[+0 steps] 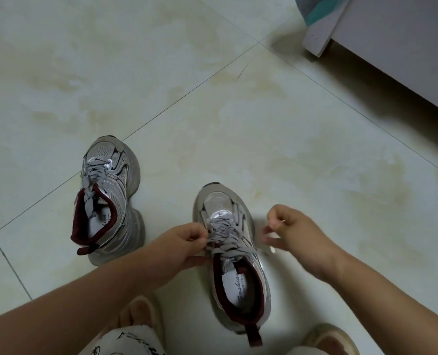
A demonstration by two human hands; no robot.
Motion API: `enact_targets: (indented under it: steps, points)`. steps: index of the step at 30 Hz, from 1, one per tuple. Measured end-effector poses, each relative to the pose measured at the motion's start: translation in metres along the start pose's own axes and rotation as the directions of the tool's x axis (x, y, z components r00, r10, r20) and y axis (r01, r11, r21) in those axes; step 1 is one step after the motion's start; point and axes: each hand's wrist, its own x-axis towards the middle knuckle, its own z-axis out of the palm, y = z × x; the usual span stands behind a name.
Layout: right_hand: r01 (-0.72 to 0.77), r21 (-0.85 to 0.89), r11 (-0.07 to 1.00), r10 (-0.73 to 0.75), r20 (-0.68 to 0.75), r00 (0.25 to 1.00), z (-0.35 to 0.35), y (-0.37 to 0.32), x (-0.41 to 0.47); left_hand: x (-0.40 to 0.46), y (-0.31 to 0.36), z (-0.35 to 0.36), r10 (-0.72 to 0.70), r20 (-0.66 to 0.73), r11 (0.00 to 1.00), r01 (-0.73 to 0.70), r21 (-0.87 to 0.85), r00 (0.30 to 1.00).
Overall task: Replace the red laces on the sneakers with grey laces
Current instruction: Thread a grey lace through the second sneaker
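Grey laces (228,237) already criss-cross both sneakers on the floor (315,162); no red lace shows. The left hand (184,248) pinches a lace end at the near sneaker (234,254), and the right hand (293,234), blurred, has its fingers curled, seemingly around the other end. Judged step: final tightening. Next, an even pull, then tying. The far sneaker (110,198) looks finished.

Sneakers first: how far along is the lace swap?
The left sneaker already wears grey laces, ends tucked inside. On the right sneaker the grey lace is threaded; the left hand pinches it, and the blurred right hand seems to pull an end. Tying remains. No red laces visible.
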Motion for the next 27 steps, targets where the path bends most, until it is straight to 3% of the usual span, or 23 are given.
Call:
enact_targets:
  steps: [2, 3, 6, 9, 14, 16, 18, 20, 22, 24, 25, 27]
  points:
    - [0.031, -0.028, 0.999, -0.033, -0.055, 0.998, -0.010, 0.003, -0.001, -0.002, -0.003, -0.004, 0.011, -0.032, 0.999, -0.012, -0.050, 0.999]
    - [0.066, -0.083, 0.994, -0.070, -0.042, 0.997, -0.010, 0.002, -0.002, -0.002, -0.005, -0.003, 0.027, -0.057, 0.999, -0.025, 0.021, 0.998]
    - [0.189, -0.297, 0.936, -0.188, 0.033, 0.982, 0.008, -0.011, -0.004, -0.001, -0.005, 0.005, 0.132, -0.121, 0.916, -0.075, 0.395, 0.984]
    - [0.265, -0.593, 0.761, -0.266, 0.087, 0.960, 0.030, -0.024, 0.000, 0.002, -0.001, 0.012, 0.315, -0.118, 0.736, -0.164, 0.657, 0.942]
    - [0.265, -0.838, 0.477, -0.236, 0.169, 0.957, 0.046, -0.040, 0.008, 0.008, -0.001, 0.011, 0.447, -0.066, 0.628, -0.261, 0.733, 0.892]
    - [0.264, -0.903, 0.340, -0.225, 0.194, 0.955, 0.049, -0.044, 0.011, 0.009, -0.002, 0.011, 0.459, -0.079, 0.648, -0.272, 0.711, 0.885]
    - [0.252, -0.928, 0.273, -0.202, 0.201, 0.959, 0.052, -0.045, 0.011, 0.010, -0.003, 0.011, 0.436, -0.119, 0.713, -0.261, 0.651, 0.892]
    - [0.249, -0.894, 0.371, -0.171, 0.198, 0.965, 0.047, -0.042, 0.014, 0.011, -0.004, 0.011, 0.370, -0.156, 0.805, -0.232, 0.546, 0.916]
    - [0.192, -0.760, 0.620, -0.113, 0.156, 0.981, 0.036, -0.034, 0.016, 0.010, -0.005, 0.004, 0.287, -0.133, 0.888, -0.211, 0.409, 0.949]
    - [0.091, -0.434, 0.896, -0.039, 0.125, 0.991, 0.026, -0.026, 0.012, 0.008, -0.006, -0.005, 0.216, -0.054, 0.960, -0.201, 0.197, 0.975]
    - [0.027, -0.211, 0.977, -0.001, 0.124, 0.992, 0.022, -0.021, 0.010, 0.007, -0.007, -0.009, 0.185, -0.015, 0.980, -0.184, 0.070, 0.983]
    - [-0.081, 0.084, 0.993, 0.067, 0.161, 0.985, 0.017, -0.014, 0.008, 0.007, -0.006, -0.014, 0.155, 0.017, 0.985, -0.153, -0.080, 0.988]
